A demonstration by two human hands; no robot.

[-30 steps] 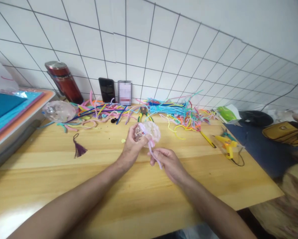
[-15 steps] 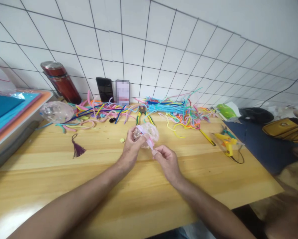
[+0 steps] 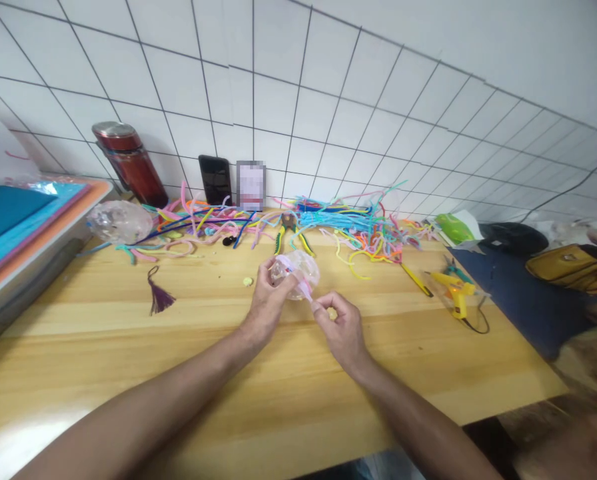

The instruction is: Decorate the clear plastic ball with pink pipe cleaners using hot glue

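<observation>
The left hand [image 3: 271,299] curls around a clear, round thing [image 3: 312,268], and the right hand [image 3: 343,330] pinches the pale purple strip [image 3: 304,289] that runs along it, finger and thumb pressed together. Just past the hands are pliers [image 3: 306,245], then a messy heap of bright fuzzy sticks [image 3: 334,219]. A dark tassel [image 3: 160,297] lies left of the hands, and a yellow glue gun [image 3: 457,295] lies far to the right.

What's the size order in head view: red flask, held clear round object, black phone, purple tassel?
1. Red flask
2. Clear round object, black phone: too close to rank; left hand partly covers the object
3. Purple tassel
</observation>
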